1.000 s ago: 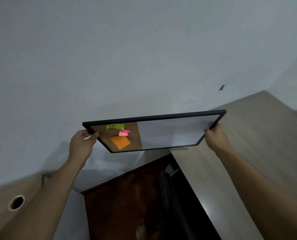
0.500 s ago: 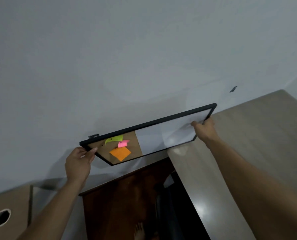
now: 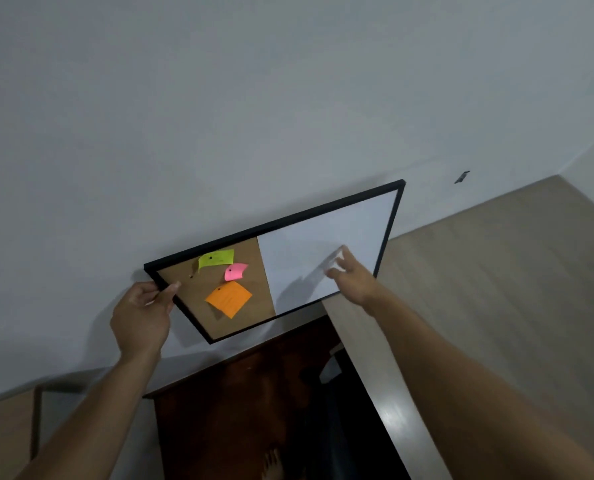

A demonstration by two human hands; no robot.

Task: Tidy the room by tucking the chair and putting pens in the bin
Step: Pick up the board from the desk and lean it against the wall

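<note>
Nearest to us, at 6 o'clock, a dark curved shape that we take for the chair point(image 3: 337, 427) stands on the brown floor point(image 3: 226, 410). It is close against the edge of the pale tabletop point(image 3: 496, 306), which runs off toward 3 o'clock. It is too dim for us to tell more.

Farther out, our left hand point(image 3: 141, 320) grips the board point(image 3: 340, 230) at its 9 o'clock corner, thumb on the front of the black frame and fingers curled behind, as it did half a second ago. Our right hand point(image 3: 352, 277) has changed. It has let go of the frame's right end, which it pinched before, and its straight fingers now touch the white half near the lower edge.

The board shows us more of its face than before. On its cork half are pinned an orange note point(image 3: 229, 298), a pink note point(image 3: 235, 271) and a green note point(image 3: 216, 258).

Behind is the grey wall point(image 3: 254, 98), with a small dark hook point(image 3: 462, 176) at 2 o'clock from the board.
</note>
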